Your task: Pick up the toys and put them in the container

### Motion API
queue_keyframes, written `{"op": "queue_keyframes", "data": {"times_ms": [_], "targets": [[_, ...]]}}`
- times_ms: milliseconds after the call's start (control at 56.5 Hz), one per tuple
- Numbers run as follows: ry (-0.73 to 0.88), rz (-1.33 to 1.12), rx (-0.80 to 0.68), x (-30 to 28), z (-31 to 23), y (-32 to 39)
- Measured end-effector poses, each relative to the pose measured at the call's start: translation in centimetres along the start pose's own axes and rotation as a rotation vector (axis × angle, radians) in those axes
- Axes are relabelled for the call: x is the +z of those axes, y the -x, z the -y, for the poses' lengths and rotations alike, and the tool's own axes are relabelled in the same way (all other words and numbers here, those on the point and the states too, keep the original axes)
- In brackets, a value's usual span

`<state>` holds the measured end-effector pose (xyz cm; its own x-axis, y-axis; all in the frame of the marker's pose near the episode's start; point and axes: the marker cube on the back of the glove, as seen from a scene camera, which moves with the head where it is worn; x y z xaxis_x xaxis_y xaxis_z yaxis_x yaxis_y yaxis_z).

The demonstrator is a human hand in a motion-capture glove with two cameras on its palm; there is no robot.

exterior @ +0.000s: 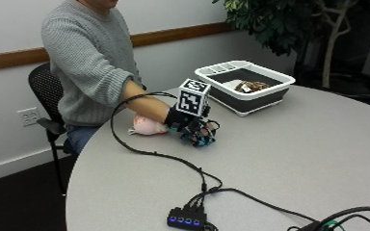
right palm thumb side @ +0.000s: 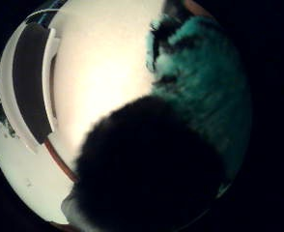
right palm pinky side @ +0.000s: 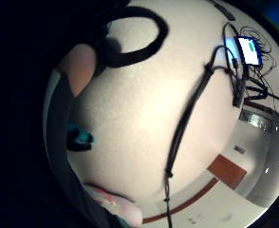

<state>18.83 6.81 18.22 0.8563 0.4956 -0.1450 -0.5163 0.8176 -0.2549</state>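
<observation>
1. Outside view: the person sat at the round table (exterior: 313,144), gloved right hand (exterior: 191,127) low over the tabletop near their edge. Fingers were curled round a teal toy (exterior: 201,139), a tuft of it showing beneath the hand. Whether the toy was off the surface or touching it, cannot tell.
2. Same view: a pink toy (exterior: 148,127) lay on the table just behind the hand, beside the forearm, not held. Probably next in line.
3. Same view: the container (exterior: 271,98), a white-rimmed dark tub, sat well apart toward the far side of the table. A brown toy (exterior: 252,86) already lay inside it. So the hand would need a long carry across to drop the teal one.
4. Thumb side palm view: teal fur (right palm thumb side: 200,82) filled much of the picture, close against the palm, with a dark mass in front that looked like the thumb or glove. This fits a wrap-around grasp, suited to a soft, squashy item. The container's rim (right palm thumb side: 50,58) showed across the pale tabletop.
5. Little finger side palm view: a small teal bit (right palm pinky side: 82,137) peeked by the dark palm edge; a bare fingertip (right palm pinky side: 80,66) and black strap were near. The pink toy (right palm pinky side: 120,206) showed at the edge.
6. Judgement: grasp stage, one toy stored, two left.
</observation>
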Motion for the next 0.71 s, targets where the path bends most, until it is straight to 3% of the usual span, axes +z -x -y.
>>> {"op": "queue_keyframes", "data": {"times_ms": [212,354,460,601,707], "targets": [[-0.322,0.225,0.024,-8.7,-0.7,-3.4],[-0.383,0.247,-0.030,-14.9,-1.8,-4.2],[-0.387,0.306,-0.171,-17.3,-2.1,2.3],[-0.374,0.280,-0.476,-20.7,-2.5,16.9],[-0.375,0.237,-0.570,-22.5,-2.2,24.4]]}}
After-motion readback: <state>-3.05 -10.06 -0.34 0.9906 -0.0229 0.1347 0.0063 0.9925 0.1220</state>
